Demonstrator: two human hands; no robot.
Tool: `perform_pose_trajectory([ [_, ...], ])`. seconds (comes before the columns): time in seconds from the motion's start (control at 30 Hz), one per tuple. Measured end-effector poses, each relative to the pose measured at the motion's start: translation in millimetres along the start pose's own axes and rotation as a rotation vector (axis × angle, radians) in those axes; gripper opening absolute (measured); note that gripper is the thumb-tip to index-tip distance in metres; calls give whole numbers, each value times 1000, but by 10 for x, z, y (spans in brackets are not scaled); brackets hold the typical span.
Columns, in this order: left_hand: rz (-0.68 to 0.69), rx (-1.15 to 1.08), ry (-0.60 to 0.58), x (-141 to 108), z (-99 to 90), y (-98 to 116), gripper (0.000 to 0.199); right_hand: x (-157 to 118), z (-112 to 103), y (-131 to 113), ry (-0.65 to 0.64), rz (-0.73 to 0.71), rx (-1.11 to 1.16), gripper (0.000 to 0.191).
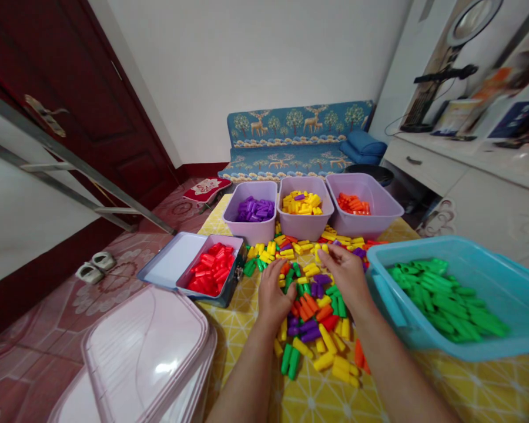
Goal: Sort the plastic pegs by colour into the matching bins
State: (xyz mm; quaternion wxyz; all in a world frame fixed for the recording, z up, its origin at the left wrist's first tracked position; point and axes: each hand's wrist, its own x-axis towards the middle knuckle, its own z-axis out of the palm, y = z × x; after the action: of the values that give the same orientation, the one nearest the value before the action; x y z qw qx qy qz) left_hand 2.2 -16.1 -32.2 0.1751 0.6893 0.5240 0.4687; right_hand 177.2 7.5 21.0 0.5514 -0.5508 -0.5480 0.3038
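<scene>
A mixed heap of small tube-shaped plastic pieces [311, 332], in yellow, green, orange, red and purple, lies across the yellow patterned tablecloth [242, 346]. My left hand [274, 296] rests low at the heap's left side, thumb and fingers apart around green and orange pieces. At the far part of the heap, my right hand [346, 275] pinches a yellow plastic piece [318, 254] between thumb and fingertips. Behind the heap stand three lilac bins: one with purple pieces [255, 210], one with yellow pieces [302, 203], one with orange pieces [353, 204].
At right, a large turquoise bin [392, 305] holds green pieces. On the left, an open hinged case [224, 299] contains red pieces. Stacked clear lids [150, 352] lie at the front left. Beyond are a blue sofa [286, 154], a metal ladder [70, 158] and a white cabinet [476, 194].
</scene>
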Motion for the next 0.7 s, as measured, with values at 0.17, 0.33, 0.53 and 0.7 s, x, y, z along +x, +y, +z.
perform_pose_trajectory([
  [0.17, -37, -1, 28, -6, 17, -11, 49, -108, -9, 206, -90, -20, -419, 29],
  [0.33, -39, 9, 19, 9, 5, 7, 38, 17, 63, 87, -200, -115, -843, 24],
  [0.53, -36, 6, 12, 19, -7, 21, 33, 86, 198, 162, -376, -93, -979, 27],
  [0.7, -41, -26, 34, 25, -4, 6, 16, 77, 209, 334, -154, -59, -639, 26],
])
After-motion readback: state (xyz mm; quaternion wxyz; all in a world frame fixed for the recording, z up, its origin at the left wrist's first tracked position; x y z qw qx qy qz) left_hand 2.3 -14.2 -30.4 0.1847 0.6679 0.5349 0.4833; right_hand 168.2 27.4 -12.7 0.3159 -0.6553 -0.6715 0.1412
